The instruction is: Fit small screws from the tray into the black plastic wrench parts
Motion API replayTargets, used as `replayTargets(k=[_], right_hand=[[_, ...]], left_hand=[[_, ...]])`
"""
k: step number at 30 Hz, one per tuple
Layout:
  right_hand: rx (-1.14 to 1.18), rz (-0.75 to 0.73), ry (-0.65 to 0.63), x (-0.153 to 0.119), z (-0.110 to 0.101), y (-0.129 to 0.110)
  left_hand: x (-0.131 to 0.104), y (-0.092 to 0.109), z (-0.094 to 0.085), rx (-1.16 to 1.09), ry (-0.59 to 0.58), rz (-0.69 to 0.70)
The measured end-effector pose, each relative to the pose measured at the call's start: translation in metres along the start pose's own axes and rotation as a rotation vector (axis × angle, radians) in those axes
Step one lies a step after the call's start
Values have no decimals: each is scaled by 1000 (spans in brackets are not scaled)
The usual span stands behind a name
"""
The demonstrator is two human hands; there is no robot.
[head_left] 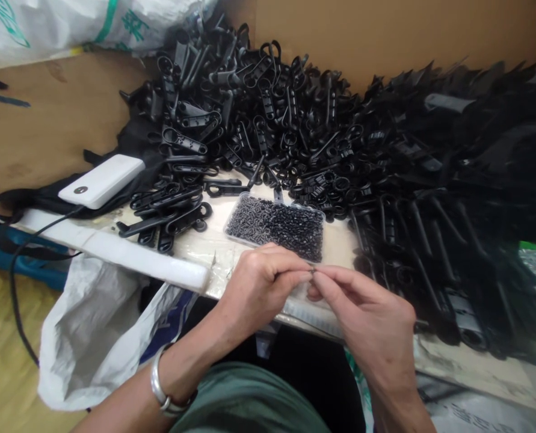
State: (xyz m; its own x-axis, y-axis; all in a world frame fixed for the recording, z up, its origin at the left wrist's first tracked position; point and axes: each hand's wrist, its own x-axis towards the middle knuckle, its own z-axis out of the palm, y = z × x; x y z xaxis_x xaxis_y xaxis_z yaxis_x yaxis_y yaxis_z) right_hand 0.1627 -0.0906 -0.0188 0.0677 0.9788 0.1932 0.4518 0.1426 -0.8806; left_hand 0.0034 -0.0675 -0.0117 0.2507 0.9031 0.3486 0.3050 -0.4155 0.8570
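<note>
My left hand (268,276) and my right hand (367,307) meet at the fingertips over the near edge of the table. Both are closed in a pinch. Between them shows a tiny dark piece (311,270), mostly covered by the fingers and too small to name. Just beyond the hands stands a clear plastic box (230,234) of tiny parts, grey metallic ones (252,219) on the left and black ones (299,228) on the right. Several black plastic handle-like parts (172,210) lie to the left of the box.
A big heap of black plastic parts (268,108) rises behind the box, with more black pieces (430,240) at the right. A white power bank (103,180) with a cable lies left. White foam (127,252) edges the table; an open white sack (91,325) hangs below.
</note>
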Motion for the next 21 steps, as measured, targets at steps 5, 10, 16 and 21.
replayTargets(k=[5,10,16,21], right_hand=[[-60,-68,21,6,3,-11],[-17,-69,-37,13,7,-16],[-75,-132,-83,18,9,-12],[-98,-133,-46,18,10,-10]], left_hand=[[2,2,-3,30,42,-20],[1,1,-12,-5,61,-60],[-1,-7,-12,53,53,-50],[0,-6,-16,97,-18,12]])
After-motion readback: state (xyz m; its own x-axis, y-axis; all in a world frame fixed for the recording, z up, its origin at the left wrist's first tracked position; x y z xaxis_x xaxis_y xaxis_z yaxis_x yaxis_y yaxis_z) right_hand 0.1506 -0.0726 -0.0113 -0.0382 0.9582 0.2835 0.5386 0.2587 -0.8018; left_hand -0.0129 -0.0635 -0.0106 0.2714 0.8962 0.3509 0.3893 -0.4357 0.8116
